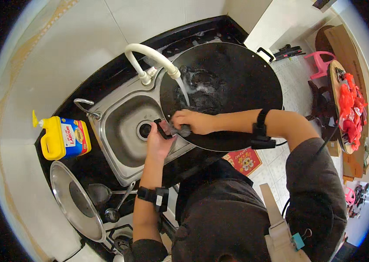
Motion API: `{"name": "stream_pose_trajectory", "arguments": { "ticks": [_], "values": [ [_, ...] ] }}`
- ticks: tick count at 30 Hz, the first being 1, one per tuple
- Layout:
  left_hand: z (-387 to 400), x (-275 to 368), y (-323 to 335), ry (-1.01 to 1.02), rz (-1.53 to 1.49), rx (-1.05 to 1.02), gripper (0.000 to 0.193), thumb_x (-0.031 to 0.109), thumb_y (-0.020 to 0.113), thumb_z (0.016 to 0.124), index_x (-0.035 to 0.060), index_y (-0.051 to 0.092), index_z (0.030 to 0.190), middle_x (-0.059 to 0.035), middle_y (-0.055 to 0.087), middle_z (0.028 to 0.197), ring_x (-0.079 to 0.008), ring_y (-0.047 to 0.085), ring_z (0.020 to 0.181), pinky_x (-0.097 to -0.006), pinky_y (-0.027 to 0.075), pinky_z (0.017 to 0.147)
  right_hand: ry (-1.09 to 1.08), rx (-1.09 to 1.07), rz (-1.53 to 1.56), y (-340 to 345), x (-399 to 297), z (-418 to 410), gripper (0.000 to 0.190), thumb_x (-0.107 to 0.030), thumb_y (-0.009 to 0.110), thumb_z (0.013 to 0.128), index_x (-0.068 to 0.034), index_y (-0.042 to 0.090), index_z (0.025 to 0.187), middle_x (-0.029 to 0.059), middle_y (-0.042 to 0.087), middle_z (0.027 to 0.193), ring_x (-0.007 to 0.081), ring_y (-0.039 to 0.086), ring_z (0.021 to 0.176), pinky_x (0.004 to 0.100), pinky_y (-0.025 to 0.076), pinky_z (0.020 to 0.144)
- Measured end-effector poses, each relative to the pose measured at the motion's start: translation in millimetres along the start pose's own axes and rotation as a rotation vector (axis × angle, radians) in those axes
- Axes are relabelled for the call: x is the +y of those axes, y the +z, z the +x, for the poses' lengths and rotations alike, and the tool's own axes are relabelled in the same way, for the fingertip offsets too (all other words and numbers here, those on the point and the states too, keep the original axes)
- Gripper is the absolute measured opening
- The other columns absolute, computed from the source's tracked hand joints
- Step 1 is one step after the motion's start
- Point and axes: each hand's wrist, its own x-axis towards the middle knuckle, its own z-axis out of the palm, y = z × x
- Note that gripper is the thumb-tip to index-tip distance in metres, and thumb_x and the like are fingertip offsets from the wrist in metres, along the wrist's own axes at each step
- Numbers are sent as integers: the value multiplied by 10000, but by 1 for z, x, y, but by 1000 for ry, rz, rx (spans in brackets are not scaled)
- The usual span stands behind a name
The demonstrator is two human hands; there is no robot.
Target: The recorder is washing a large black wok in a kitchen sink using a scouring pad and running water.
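Observation:
A large black wok [246, 88] with two loop handles rests over the right part of the stainless steel sink [122, 131]. My left hand [160, 140] grips its near-left loop handle [161, 130], thumb on top. In my right hand [196, 121] is a grey scrubber [184, 131], which looks like steel wool, pressed on the wok's rim beside that handle. Water runs from the white gooseneck faucet [151, 54] into the wok, just beyond my right hand. Some water lies in the wok.
Left of the sink stand a yellow detergent jug [65, 137] and a small metal spout [86, 106]. A metal lid [76, 203], a spatula [99, 193] and a ladle [112, 214] lie near a gas stove [122, 240]. Behind on the right are a pink stool [322, 64] and red plastic bags [351, 108].

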Motion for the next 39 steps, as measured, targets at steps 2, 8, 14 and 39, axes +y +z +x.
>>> {"name": "stream_pose_trajectory", "arguments": {
  "ticks": [2, 8, 14, 39],
  "values": [
    [1, -3, -1, -4, -13, -162, 401, 449, 322, 886, 89, 479, 970, -65, 496, 1040, -213, 437, 1026, -515, 305, 869, 194, -171, -88, -10, 6, -11, 419, 113, 488, 523, -86, 490, 893, 109, 470, 966, 326, 417, 973, 379, 346, 819],
    [-4, -2, 4, -91, -499, -296, 386, 403, 388, 862, 81, 491, 1050, -104, 496, 1117, -275, 442, 1080, -511, 298, 931, -3, 97, -155, 26, -35, 43, 338, 95, 544, 564, -88, 497, 843, 80, 459, 988, 310, 410, 961, 372, 368, 818],
    [-9, -3, 7, -97, -167, -287, 336, 381, 393, 863, 117, 507, 1035, -86, 499, 1117, -282, 442, 1067, -551, 294, 909, -50, 34, -262, 11, -35, 32, 370, 3, 625, 534, -84, 527, 880, 102, 486, 971, 313, 434, 942, 386, 384, 813],
    [26, -11, 15, 53, -593, -747, 262, 382, 412, 808, 144, 490, 882, -58, 563, 929, -200, 552, 889, -295, 451, 642, 327, 243, -237, 48, -37, 55, 396, -21, 634, 581, -110, 498, 943, 140, 474, 979, 341, 430, 949, 400, 387, 800]
  ]
}}
